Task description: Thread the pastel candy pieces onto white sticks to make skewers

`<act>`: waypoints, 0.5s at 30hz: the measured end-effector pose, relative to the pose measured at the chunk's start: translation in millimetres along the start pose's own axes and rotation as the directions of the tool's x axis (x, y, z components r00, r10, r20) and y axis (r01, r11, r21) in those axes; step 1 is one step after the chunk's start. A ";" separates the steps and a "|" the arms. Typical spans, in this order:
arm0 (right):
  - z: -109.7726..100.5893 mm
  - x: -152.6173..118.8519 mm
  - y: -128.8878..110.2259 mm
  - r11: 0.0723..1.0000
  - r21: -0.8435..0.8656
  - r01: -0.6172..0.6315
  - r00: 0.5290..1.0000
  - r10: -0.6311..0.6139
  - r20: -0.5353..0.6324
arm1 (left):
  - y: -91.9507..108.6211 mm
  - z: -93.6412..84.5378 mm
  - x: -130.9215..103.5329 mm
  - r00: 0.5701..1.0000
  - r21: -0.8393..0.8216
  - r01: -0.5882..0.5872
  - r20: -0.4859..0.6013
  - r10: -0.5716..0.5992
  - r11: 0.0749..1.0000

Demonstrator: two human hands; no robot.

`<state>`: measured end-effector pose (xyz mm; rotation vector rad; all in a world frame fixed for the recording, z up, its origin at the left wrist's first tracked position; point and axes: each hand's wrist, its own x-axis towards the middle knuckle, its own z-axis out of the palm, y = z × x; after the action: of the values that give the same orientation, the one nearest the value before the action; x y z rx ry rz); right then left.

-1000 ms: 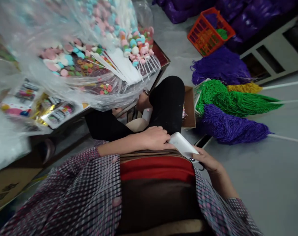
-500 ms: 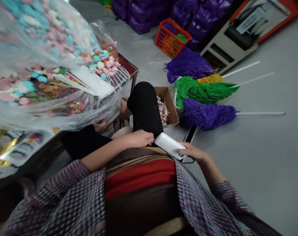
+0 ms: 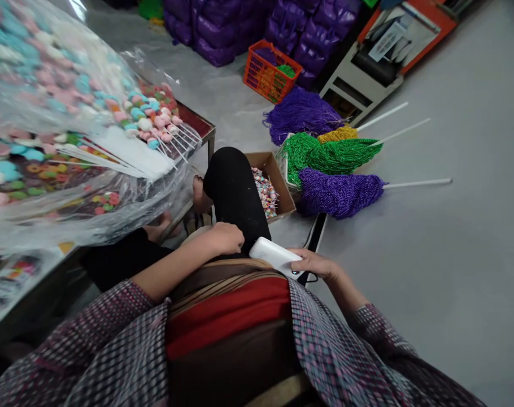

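My right hand (image 3: 317,262) is closed around the near end of a white power bank (image 3: 274,255), which lies by my lap against my thigh. A small lit spot shows at the end by my fingers, and a dark cable (image 3: 312,277) runs from there. My left hand (image 3: 228,238) rests on my lap with its fingers curled in. Its palm and fingertips are turned away, so whatever it may hold is hidden. The two hands are apart, with the power bank's far end between them.
Plastic bags of candy skewers (image 3: 155,121) cover the table (image 3: 206,125) at left. On the floor are a cardboard box (image 3: 284,195) of small sticks, purple strands (image 3: 342,192), green strands (image 3: 333,152) on white rods and an orange basket (image 3: 257,73). Purple bags (image 3: 214,34) stand behind.
The whole view has shifted, so the strands, basket and table sit farther left. My right hand still grips the power bank, and my left hand remains curled on my lap.
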<state>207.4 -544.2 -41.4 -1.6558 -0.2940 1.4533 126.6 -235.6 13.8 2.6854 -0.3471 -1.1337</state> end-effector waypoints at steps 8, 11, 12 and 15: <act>5.1 -9.2 -25.6 0.986 -0.166 0.008 0.999 -0.003 0.034 | 15.0 3.7 -19.3 0.918 0.028 0.038 -0.397 -0.024 0.999; 18.0 -13.7 -46.5 0.962 -0.272 0.023 1.000 -0.021 0.009 | 15.7 8.8 -22.3 0.858 0.035 0.029 -0.513 -0.007 0.999; 24.3 -14.7 -52.5 0.953 -0.301 0.024 0.999 -0.031 -0.020 | 15.9 10.7 -23.0 0.840 0.048 0.021 -0.542 0.008 0.999; 46.5 -13.6 -65.2 0.925 -0.379 0.023 0.993 -0.064 -0.098 | 19.0 14.9 -28.0 0.779 0.096 -0.011 -0.624 0.069 0.995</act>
<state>185.8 -494.6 19.2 -2.0146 -0.5751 1.3239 94.3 -246.9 27.8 2.9092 -0.3320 -0.1549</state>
